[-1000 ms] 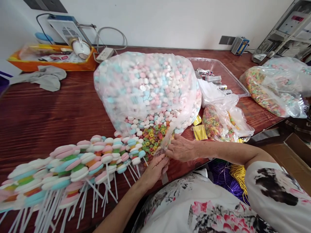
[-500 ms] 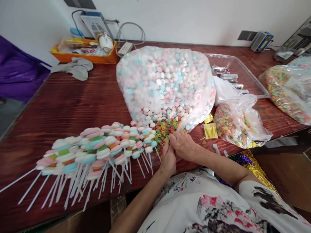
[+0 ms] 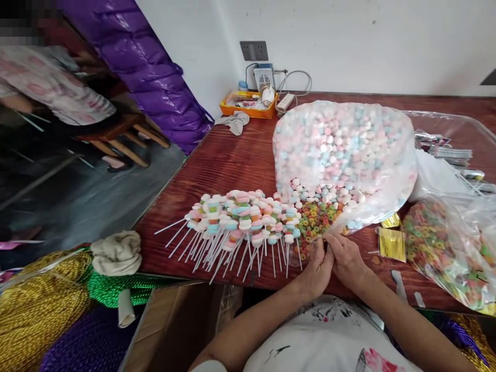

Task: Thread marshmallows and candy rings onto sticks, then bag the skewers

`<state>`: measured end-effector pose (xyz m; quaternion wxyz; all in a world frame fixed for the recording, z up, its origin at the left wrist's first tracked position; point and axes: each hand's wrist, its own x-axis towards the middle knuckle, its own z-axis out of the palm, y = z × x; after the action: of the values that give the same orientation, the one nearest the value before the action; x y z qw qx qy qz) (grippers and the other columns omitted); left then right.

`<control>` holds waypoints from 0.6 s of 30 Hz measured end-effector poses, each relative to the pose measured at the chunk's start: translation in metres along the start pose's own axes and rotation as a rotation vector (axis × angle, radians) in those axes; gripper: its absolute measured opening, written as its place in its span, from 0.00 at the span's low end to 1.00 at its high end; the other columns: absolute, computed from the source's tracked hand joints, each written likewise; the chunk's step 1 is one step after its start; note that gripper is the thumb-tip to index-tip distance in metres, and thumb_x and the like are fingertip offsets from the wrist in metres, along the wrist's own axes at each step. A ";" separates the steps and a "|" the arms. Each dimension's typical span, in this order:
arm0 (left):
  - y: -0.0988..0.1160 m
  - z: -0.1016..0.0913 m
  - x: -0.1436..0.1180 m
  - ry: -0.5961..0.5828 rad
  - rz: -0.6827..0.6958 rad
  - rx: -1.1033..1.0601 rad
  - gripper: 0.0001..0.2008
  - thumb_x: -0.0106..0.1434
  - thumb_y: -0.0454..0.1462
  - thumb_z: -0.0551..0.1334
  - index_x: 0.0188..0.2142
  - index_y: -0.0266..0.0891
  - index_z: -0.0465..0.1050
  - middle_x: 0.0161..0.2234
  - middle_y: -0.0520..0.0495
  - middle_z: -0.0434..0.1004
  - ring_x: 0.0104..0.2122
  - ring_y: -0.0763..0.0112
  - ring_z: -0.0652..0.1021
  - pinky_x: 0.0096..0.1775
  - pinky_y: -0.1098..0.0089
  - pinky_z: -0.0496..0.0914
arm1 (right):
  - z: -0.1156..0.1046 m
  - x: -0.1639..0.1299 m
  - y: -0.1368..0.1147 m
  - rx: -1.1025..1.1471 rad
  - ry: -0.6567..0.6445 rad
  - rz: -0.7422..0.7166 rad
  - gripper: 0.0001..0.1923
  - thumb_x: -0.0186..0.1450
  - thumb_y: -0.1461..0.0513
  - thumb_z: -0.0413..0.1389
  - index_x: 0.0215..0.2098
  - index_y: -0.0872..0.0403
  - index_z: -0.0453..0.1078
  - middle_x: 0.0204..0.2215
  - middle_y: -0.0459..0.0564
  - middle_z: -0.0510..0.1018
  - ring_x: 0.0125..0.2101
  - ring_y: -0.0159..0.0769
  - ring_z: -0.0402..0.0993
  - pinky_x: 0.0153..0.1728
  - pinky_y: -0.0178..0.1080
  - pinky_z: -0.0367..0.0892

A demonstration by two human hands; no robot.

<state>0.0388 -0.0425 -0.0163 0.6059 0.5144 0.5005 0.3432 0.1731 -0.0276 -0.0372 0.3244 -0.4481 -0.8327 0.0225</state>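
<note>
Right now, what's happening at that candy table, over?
Left hand and right hand pressed together at the table edge, pinching something small, unclear what. Ring candies just ahead, at big candy bag's mouth. Finished candy sticks lie left.

The table (image 3: 232, 160) is dark red-brown with wood stripes. On it, the big bag (image 3: 344, 150) holds pink, blue and white candies. Beside the bag lie rainbow rings (image 3: 315, 219) and gold ties (image 3: 392, 244).

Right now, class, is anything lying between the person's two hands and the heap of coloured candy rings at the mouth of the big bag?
Nothing visible does. The left hand and right hand meet at the near edge of the candy rings, fingertips beside them. The finished sticks lie off to the left.
</note>
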 end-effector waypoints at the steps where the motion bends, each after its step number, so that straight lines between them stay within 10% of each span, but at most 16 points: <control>1: -0.001 0.000 -0.002 -0.014 -0.012 0.010 0.36 0.65 0.63 0.48 0.58 0.39 0.62 0.64 0.34 0.61 0.67 0.56 0.59 0.69 0.56 0.50 | 0.003 -0.002 -0.003 -0.003 0.009 0.007 0.17 0.66 0.70 0.47 0.51 0.57 0.67 0.35 0.54 0.77 0.32 0.40 0.73 0.34 0.39 0.70; 5: 0.000 -0.012 -0.010 -0.149 -0.096 -0.031 0.42 0.65 0.65 0.46 0.65 0.38 0.55 0.71 0.34 0.49 0.72 0.53 0.46 0.71 0.51 0.41 | 0.008 -0.008 -0.006 -0.050 -0.013 0.021 0.14 0.67 0.68 0.47 0.50 0.57 0.67 0.31 0.53 0.76 0.29 0.39 0.72 0.31 0.39 0.69; 12: 0.022 -0.040 -0.032 -0.398 -0.024 0.266 0.40 0.67 0.60 0.50 0.67 0.33 0.53 0.67 0.28 0.58 0.69 0.50 0.58 0.69 0.48 0.48 | -0.018 -0.017 0.001 -0.052 -0.132 -0.204 0.18 0.68 0.67 0.46 0.55 0.59 0.66 0.32 0.54 0.75 0.31 0.40 0.71 0.33 0.41 0.69; 18: 0.000 -0.001 -0.021 -0.338 -0.012 0.052 0.44 0.66 0.61 0.49 0.68 0.30 0.47 0.69 0.25 0.49 0.71 0.51 0.50 0.70 0.49 0.47 | -0.019 -0.023 0.002 -0.037 -0.106 -0.110 0.15 0.69 0.65 0.48 0.52 0.57 0.69 0.30 0.52 0.74 0.29 0.39 0.71 0.31 0.40 0.71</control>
<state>0.0323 -0.0619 -0.0108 0.6701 0.5773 0.4030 0.2351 0.1941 -0.0485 -0.0354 0.2725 -0.4058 -0.8723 0.0128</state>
